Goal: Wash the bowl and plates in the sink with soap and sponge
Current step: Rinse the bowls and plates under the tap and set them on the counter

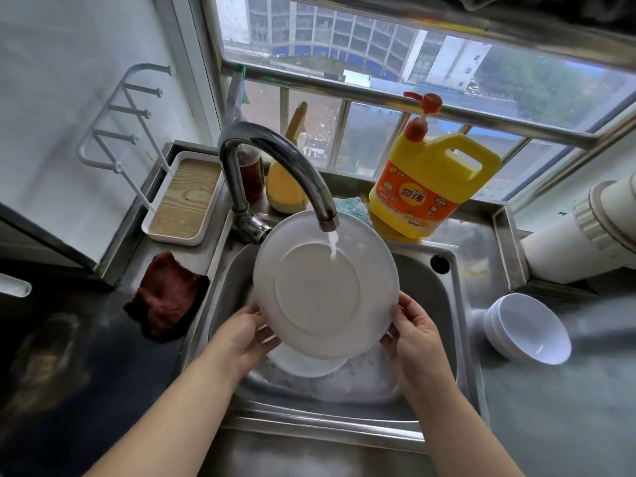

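A: Item one, plate point(325, 287). We hold it tilted over the sink point(426, 287), underside toward us, under the tap point(275, 160). The stream lands on its upper right part.

B: Hands?

A: Left hand point(241, 333) grips the lower left rim, right hand point(418, 333) grips the lower right rim, fingers curled behind the plate. Both hold only the edge.

B: Item two?

A: Second plate point(306, 364), lying in the foamy water below, partly hidden by the first. Item three, bowl point(528, 327), out on the counter to the right, on its side.

B: Risks, as we judge them?

A: A wet, possibly soapy rim held by the edge alone: it may slip and strike the plate beneath. The plate's top edge sits close to the spout, so lifting could knock it. Water hitting a tilted face may splash over the sink's front.

B: Soap point(430, 191)?

A: Behind the sink, well clear. A blue sponge point(354, 208) shows behind the plate, we think.
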